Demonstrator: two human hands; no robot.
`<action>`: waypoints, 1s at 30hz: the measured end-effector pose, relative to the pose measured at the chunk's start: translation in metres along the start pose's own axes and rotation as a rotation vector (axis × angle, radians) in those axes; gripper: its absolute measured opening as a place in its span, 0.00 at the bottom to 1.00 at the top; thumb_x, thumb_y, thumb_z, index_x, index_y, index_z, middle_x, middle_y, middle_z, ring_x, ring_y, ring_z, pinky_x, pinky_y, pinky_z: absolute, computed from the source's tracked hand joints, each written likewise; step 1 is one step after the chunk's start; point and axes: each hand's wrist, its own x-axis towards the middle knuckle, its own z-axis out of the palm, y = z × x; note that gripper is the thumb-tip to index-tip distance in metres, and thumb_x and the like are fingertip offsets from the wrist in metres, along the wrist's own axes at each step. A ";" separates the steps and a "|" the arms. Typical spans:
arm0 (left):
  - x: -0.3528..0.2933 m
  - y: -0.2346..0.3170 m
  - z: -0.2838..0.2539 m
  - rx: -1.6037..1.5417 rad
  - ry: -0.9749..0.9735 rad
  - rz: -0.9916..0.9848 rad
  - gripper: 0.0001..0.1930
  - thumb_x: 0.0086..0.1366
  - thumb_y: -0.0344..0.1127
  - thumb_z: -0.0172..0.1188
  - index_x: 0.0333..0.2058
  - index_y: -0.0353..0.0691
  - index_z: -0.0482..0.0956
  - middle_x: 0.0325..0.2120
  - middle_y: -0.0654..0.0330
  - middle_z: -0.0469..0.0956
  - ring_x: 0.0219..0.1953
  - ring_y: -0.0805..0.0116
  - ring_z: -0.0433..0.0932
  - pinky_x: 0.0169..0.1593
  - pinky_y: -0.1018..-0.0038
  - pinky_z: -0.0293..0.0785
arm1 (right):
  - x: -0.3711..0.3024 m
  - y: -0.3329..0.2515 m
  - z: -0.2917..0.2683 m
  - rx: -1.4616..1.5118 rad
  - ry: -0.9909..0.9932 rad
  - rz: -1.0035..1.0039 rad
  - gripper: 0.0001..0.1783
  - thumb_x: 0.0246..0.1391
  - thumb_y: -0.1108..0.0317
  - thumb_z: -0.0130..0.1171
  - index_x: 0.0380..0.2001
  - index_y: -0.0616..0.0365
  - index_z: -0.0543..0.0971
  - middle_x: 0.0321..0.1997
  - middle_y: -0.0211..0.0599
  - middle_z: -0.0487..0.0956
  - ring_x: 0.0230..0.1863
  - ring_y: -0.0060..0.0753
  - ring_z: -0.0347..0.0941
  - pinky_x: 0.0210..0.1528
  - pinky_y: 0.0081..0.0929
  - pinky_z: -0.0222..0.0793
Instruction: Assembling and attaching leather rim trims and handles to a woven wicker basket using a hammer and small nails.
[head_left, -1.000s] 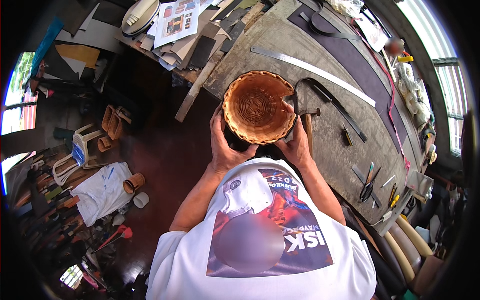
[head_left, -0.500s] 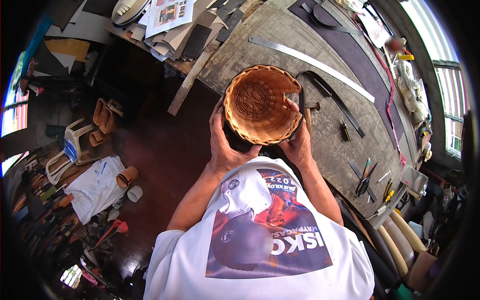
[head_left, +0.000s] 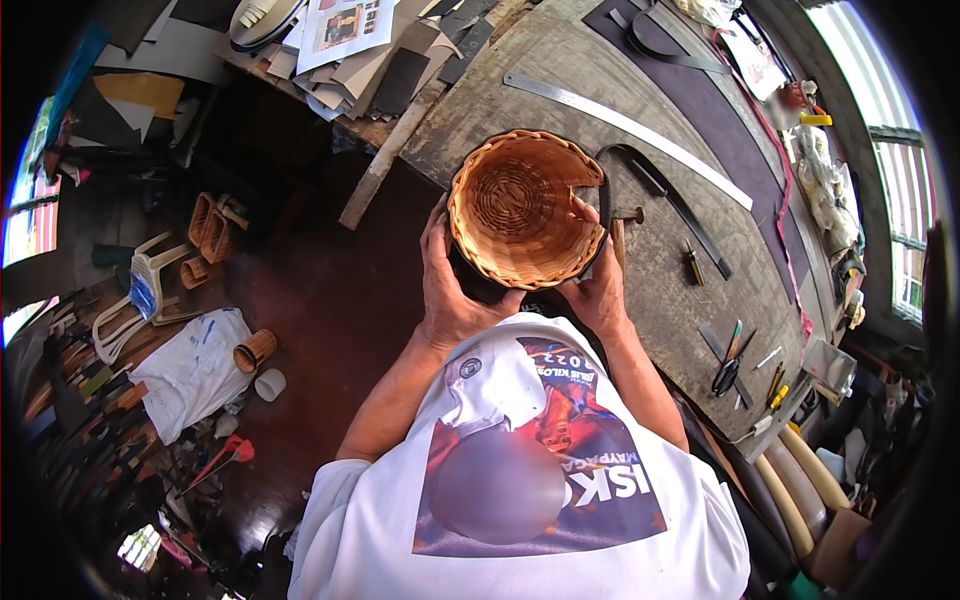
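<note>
- Left hand [head_left: 450, 300]: the fingers are partly open, curved round the left outside of the basket [head_left: 515, 195], with the thumb at its near side; they have hold of it.
- Right hand [head_left: 601, 292]: the fingers are likewise partly open and grip the basket's right side, one fingertip showing at the notch in its wall.
- The woven tan basket sits between the two sets of fingers, its round mouth turned up.
- Strap [head_left: 692, 224]: black, it runs by the basket's edge beside the right fingers, then out to their right over the counter [head_left: 655, 310].
- Hammer [head_left: 618, 242]: just right of the right fingers.
- Cutter [head_left: 694, 263]: farther right of the same fingers, on the counter.
- Scissors [head_left: 727, 374]: right of the right fingers and nearer the body.
- Ruler [head_left: 640, 132]: beyond the right fingers, lying slantwise, with a dark sheet [head_left: 700, 120] past it.
- Papers [head_left: 345, 35]: piled beyond and left of the left fingers.
- Chair [head_left: 165, 262]: white, well left of the left fingers.
</note>
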 end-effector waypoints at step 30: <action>0.156 -0.018 -0.010 0.341 -0.198 0.088 0.17 0.62 0.49 0.66 0.43 0.46 0.82 0.51 0.58 0.77 0.70 0.45 0.57 0.71 0.44 0.43 | 0.133 -0.011 -0.027 0.108 0.059 0.064 0.36 0.56 0.49 0.66 0.60 0.60 0.67 0.51 0.49 0.79 0.52 0.46 0.76 0.53 0.38 0.71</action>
